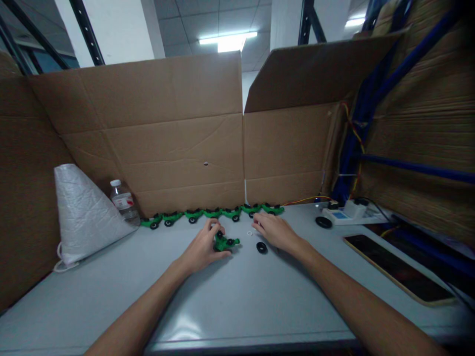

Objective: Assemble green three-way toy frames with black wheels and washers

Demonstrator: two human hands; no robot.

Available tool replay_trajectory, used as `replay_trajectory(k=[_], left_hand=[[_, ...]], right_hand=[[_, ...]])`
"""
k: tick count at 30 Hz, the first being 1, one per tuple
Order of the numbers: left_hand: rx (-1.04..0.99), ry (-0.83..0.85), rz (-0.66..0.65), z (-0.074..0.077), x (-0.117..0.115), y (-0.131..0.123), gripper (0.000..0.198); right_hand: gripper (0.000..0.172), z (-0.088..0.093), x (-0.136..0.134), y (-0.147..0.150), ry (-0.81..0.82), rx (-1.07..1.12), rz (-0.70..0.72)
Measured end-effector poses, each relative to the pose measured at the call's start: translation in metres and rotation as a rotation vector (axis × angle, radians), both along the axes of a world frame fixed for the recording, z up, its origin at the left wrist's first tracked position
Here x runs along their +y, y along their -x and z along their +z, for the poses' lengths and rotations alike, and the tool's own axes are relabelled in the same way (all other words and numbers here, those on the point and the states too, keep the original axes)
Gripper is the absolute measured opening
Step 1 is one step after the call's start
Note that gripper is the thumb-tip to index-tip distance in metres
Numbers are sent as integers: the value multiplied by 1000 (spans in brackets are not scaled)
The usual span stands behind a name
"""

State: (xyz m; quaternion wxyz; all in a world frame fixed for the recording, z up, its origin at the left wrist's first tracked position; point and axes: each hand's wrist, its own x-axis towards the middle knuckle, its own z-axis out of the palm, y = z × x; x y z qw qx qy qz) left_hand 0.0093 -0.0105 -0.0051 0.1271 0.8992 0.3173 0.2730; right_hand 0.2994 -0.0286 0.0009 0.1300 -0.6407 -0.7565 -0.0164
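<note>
My left hand is closed around a small green toy vehicle with black parts, holding it low over the grey table. Just to the right, my right hand reaches down to the tabletop with its fingers drawn together; what they hold, if anything, is hidden. A tiny white ring lies by its fingertips. Nearer to me, a black wheel rests flat below that hand. Behind both hands, several similar green toy vehicles with black wheels stand in a row along the cardboard wall.
A silvery-white drawstring bag and a water bottle stand at the left. On the right are another black ring, a white power strip with cables and a phone. Cardboard encloses the table.
</note>
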Motion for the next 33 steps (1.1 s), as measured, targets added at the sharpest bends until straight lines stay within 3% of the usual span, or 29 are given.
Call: replay_trajectory(k=[6,11,16,21,29,33], left_hand=[[60,-16,82,-1,1,-1,59],[98,-6,161,-5,3,-1,60],[10,86,239,-11,6,0,59],[-197,420,271,-7,10,-4,62],[-733,864,174,-7,20,-10,54],[-844,971,110,-4,16,-10,42]], right_hand=[[55,2,-10,7,127,-37,129],[36,-1,-17,12,153,-51,219],[20,0,-17,14,20,48,344],[28,3,-16,19,-110,93,324],[22,-6,-15,10,20,-94,171],[27,-3,-11,2,26,-89,139]])
